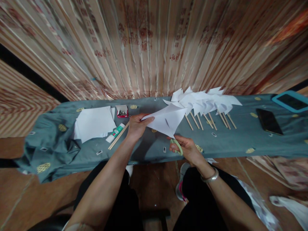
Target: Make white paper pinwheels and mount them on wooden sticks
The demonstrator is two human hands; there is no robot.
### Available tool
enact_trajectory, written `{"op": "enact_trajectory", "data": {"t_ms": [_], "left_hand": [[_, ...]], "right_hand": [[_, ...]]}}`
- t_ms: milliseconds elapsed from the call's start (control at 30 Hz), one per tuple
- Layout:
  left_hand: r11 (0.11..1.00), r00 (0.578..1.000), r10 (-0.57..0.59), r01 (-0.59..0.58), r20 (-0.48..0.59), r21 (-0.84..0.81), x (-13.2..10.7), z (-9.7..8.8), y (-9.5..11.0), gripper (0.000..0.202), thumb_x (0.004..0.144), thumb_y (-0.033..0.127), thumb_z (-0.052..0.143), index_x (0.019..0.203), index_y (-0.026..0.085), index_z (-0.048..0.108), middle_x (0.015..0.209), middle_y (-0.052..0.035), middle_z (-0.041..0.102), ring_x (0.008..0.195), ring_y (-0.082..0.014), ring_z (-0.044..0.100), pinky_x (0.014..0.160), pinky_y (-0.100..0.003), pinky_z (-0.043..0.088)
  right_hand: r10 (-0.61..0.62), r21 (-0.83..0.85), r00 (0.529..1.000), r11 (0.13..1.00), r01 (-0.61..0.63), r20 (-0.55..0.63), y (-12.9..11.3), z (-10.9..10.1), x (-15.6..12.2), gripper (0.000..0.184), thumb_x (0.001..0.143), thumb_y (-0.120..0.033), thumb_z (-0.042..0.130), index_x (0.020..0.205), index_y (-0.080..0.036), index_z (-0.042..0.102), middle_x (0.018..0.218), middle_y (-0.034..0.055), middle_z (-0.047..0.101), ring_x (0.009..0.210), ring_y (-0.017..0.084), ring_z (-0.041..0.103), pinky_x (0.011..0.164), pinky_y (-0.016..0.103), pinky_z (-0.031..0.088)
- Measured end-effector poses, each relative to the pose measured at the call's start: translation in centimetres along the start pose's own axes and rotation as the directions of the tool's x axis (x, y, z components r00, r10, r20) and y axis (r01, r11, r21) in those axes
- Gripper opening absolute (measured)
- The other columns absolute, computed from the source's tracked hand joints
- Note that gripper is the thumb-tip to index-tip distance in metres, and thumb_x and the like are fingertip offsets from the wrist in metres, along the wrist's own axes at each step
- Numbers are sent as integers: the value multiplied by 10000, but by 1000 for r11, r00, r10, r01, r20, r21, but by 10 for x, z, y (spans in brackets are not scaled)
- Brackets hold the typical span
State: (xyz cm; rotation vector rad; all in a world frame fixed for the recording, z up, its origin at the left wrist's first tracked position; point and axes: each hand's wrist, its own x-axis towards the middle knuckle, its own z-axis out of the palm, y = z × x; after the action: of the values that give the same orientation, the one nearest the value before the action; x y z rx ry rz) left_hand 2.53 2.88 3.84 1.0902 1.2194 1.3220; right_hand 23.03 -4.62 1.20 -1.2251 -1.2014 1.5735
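Observation:
Pinched in my left hand [138, 125] is the left end of a white sheet of paper [165, 118], held above the cloth-covered table. My right hand [185, 147] grips scissors [177, 147] by their pale green handles, just under the sheet's lower corner. A dark slit shows in the paper, and the scissor blades are mostly hidden behind it. Behind and to the right of the sheet lies a row of white paper pinwheels [207, 99] on wooden sticks. Under my left wrist are loose wooden sticks [118, 138].
A stack of white paper [96, 123] lies on the left, beside a green-and-white tube [115, 133] and a small red box [122, 111] of metal pins. To the right are a dark phone [269, 121] and a blue-framed tablet [292, 101]. A pleated curtain [144, 48] hangs behind the table.

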Motion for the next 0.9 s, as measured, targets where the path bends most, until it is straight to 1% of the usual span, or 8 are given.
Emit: {"op": "enact_trajectory", "data": {"t_ms": [67,200,433,633,800,900], "left_hand": [[1000,1000,9,-9,-1,-3,0,0,0,254,553,344,827,708,150,771,611,4,680,564,-139,567,575,-256,435],[1000,1000,13,-13,3,-13,0,0,1,255,557,342,830,713,149,770,627,1,689,572,-141,575,584,-260,444],[1000,1000,11,-11,7,2,0,-1,-1,313,543,385,848,746,158,776,675,-10,711,608,-162,612,615,-279,468],[1000,1000,17,-17,-8,14,2,-1,-4,297,555,363,843,762,158,784,692,-12,725,619,-162,620,622,-271,470],[1000,1000,8,-8,-10,3,1,0,-3,278,561,345,830,756,152,785,660,-9,718,585,-152,600,593,-262,463],[1000,1000,-5,4,-12,-6,0,0,-2,269,561,345,831,741,151,783,645,-10,713,575,-149,594,588,-262,466]], "right_hand": [[15,20,1000,1000,-15,-2,1,0,0,474,521,-504,879,834,-177,739,643,-20,628,554,96,509,522,239,441],[30,49,1000,998,-30,-6,2,1,1,454,510,-468,894,829,-180,746,633,-25,630,544,88,509,522,232,447],[46,64,998,997,-44,-36,2,1,1,461,478,-471,903,802,-178,756,623,-25,624,538,92,523,501,230,452],[45,47,999,998,-44,-30,3,0,0,432,522,-466,889,815,-178,753,638,-10,635,560,104,542,529,251,469],[60,51,998,997,-59,-22,2,1,0,458,504,-458,899,837,-182,751,623,-23,636,557,99,542,541,242,461],[48,35,999,998,-48,-9,1,1,0,464,520,-483,888,844,-182,745,634,-23,633,562,97,532,539,239,457]]}}
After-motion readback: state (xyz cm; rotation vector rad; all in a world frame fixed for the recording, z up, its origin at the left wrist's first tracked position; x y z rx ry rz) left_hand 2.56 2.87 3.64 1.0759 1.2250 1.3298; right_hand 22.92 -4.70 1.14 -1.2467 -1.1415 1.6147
